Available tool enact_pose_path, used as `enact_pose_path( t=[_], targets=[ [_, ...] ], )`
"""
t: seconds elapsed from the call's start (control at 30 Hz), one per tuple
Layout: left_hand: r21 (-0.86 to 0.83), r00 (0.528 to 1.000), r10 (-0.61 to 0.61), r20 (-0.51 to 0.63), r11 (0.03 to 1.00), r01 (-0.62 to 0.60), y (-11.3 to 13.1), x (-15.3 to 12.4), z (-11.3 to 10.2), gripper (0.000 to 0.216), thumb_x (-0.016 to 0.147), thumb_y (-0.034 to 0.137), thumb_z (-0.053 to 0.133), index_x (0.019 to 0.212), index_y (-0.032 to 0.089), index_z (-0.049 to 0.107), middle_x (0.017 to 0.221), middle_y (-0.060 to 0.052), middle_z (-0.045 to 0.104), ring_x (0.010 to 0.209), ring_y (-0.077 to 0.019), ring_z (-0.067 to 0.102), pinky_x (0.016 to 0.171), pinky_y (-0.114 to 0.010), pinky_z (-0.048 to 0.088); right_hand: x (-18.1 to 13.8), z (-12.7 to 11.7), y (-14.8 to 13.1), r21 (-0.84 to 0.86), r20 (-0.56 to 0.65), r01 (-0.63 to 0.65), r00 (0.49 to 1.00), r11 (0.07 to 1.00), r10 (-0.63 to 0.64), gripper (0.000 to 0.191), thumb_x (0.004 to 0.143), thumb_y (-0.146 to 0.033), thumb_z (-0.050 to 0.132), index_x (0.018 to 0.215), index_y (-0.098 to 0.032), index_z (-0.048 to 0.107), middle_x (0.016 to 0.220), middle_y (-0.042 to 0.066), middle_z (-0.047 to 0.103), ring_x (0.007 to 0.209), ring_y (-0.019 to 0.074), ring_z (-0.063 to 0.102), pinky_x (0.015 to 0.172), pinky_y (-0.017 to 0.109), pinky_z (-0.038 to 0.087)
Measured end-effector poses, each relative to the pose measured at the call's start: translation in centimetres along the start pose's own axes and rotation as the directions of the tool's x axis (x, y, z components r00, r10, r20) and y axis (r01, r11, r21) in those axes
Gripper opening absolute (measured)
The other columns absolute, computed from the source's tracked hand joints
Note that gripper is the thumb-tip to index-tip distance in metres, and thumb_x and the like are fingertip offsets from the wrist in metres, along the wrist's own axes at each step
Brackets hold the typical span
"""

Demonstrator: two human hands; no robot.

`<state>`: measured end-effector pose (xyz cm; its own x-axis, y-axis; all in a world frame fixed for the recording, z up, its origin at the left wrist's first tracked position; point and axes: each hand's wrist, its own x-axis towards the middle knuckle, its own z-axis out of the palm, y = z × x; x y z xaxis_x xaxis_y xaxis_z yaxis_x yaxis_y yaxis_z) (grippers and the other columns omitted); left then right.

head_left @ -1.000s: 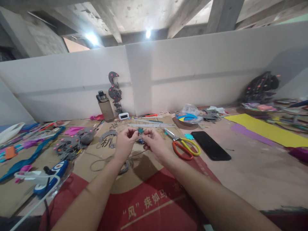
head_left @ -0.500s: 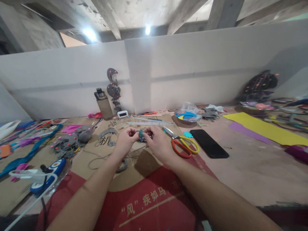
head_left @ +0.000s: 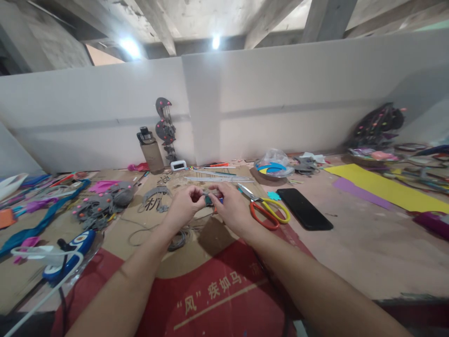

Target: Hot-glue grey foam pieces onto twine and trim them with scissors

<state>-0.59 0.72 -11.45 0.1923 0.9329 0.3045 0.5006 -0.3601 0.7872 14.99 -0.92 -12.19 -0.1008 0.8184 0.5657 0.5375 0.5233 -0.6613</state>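
Observation:
Over the middle of the cardboard sheet (head_left: 199, 262), my left hand (head_left: 189, 201) and my right hand (head_left: 229, 203) are close together, fingertips almost meeting. Both pinch a small dark green and blue piece (head_left: 209, 201); the fingers cover most of it, so its kind is unclear. Below my left hand lies a coil of grey cord (head_left: 178, 241). Scissors (head_left: 264, 208) with one red and one yellow handle rest just right of my right hand. To the left is a grey cut-out ring (head_left: 157, 194) with a printed character under it.
A black phone (head_left: 305, 209) lies right of the scissors. Behind are a bottle (head_left: 152, 157), a small white digital device (head_left: 178, 165), and a dish (head_left: 273, 171) of coloured pieces. Grey felt pieces with pink dots (head_left: 103, 203) and a blue power strip (head_left: 72, 255) are left. Yellow sheet (head_left: 386, 185) lies far right.
My fingers have shifted slightly around the small piece, which now shows less green between the fingertips. Both hands stay in nearly the same place.

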Motion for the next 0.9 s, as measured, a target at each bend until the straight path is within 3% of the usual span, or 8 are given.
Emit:
enact_pose_path(
  t=[0.17,0.3,0.5,0.67,0.9],
  targets=[
    [-0.021,0.999,0.009,0.051,1.0,-0.008,0.0,0.1,-0.2,0.01,0.063,0.025,0.059,0.069,0.016,0.058,0.059,0.002,0.054,0.053,-0.0094,0.043,0.05,-0.021,0.032,0.2,-0.2,-0.2,-0.044,0.091,-0.009,0.996,0.999,0.013,0.01,0.08,-0.019,0.054,0.08,-0.019,0.064,0.079,0.004,0.059,0.077,0.0156,0.051,0.071,0.028,0.037],
    [-0.027,0.994,-0.002,0.106,1.0,0.005,0.1,0.1,-0.5,0.01,0.065,0.025,0.06,0.068,0.016,0.059,0.058,0.002,0.054,0.052,-0.0094,0.044,0.051,-0.022,0.033,0.4,0.3,0.6,0.015,0.162,-0.118,0.98,0.993,0.114,0.01,0.078,-0.019,0.052,0.074,-0.017,0.061,0.066,0.0,0.056,0.063,0.012,0.048,0.062,0.024,0.034],
    [-0.245,0.95,-0.105,0.295,0.952,0.181,-0.6,0.5,-1.1,0.025,0.072,0.038,0.059,0.077,0.014,0.065,0.068,-0.003,0.062,0.063,-0.0129,0.054,0.063,-0.026,0.042,0.6,0.4,1.3,0.09,0.23,-0.266,0.943,0.96,0.24,0.016,0.077,-0.027,0.049,0.067,-0.017,0.057,0.054,-0.004,0.05,0.05,0.0091,0.041,0.05,0.022,0.028],
    [-0.311,0.939,-0.136,0.316,0.92,0.237,-0.6,0.3,-1.1,0.026,0.072,0.037,0.061,0.082,0.014,0.067,0.07,-0.004,0.062,0.064,-0.0126,0.055,0.064,-0.025,0.043,0.6,0.3,1.0,0.099,0.231,-0.316,0.929,0.943,0.288,0.016,0.076,-0.027,0.05,0.066,-0.017,0.056,0.056,-0.003,0.052,0.05,0.0086,0.042,0.048,0.021,0.027],
    [-0.223,0.96,-0.097,0.264,0.962,0.158,-0.4,0.2,-1.0,0.018,0.069,0.03,0.061,0.077,0.014,0.067,0.063,-0.002,0.061,0.058,-0.0118,0.052,0.058,-0.024,0.041,0.5,0.5,1.0,0.146,0.247,-0.326,0.926,0.934,0.284,0.014,0.075,-0.025,0.051,0.066,-0.016,0.056,0.058,-0.003,0.052,0.051,0.0084,0.042,0.048,0.021,0.029]
  ],
)
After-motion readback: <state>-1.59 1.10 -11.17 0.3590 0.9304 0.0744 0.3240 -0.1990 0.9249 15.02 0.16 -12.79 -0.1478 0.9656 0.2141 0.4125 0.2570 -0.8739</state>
